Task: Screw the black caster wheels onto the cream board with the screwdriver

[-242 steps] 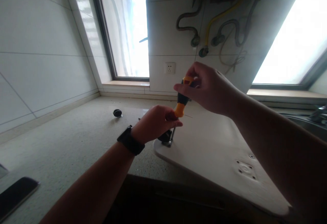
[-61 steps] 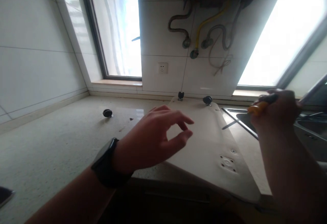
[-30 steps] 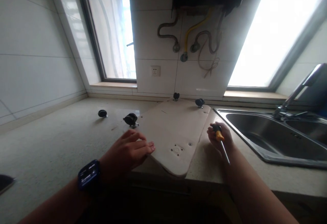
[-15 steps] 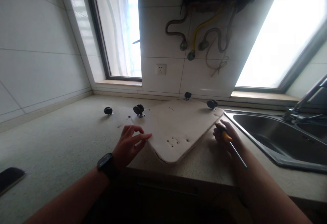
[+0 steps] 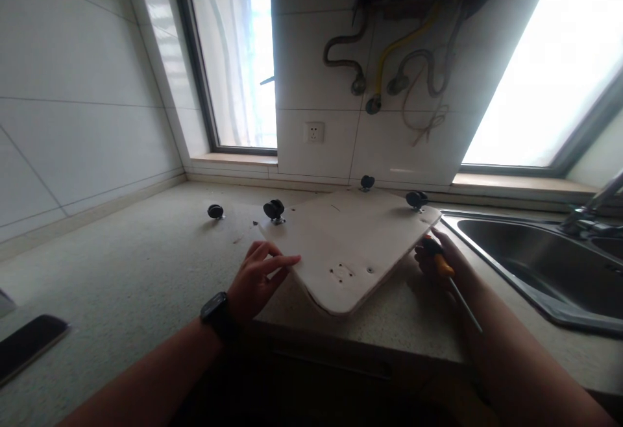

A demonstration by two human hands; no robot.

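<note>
A white board point(image 5: 316, 239) with rounded corners lies on the counter, one corner pointing toward me past the front edge. Black casters stand upright on its left corner point(image 5: 275, 209), back corner point(image 5: 367, 182) and right corner point(image 5: 417, 200). Its near corner shows several small screw holes and no caster. My left hand point(image 5: 257, 279), wearing a black watch, pinches the board's left edge, index finger on top. My right hand point(image 5: 460, 266) holds a screwdriver point(image 5: 444, 267) with an orange and black handle, shaft toward me; its fingertips are by the board's right edge.
A loose black caster point(image 5: 215, 211) lies on the counter point(image 5: 160, 271) left of the board. A dark phone-like object point(image 5: 34, 342) is at far left. The steel sink point(image 5: 511, 284) and faucet are at right. A socket point(image 5: 314, 132) and pipes are on the back wall.
The view has shifted slightly, so everything appears farther right. My left index finger has come down onto the board's edge. The right hand still holds the screwdriver.
</note>
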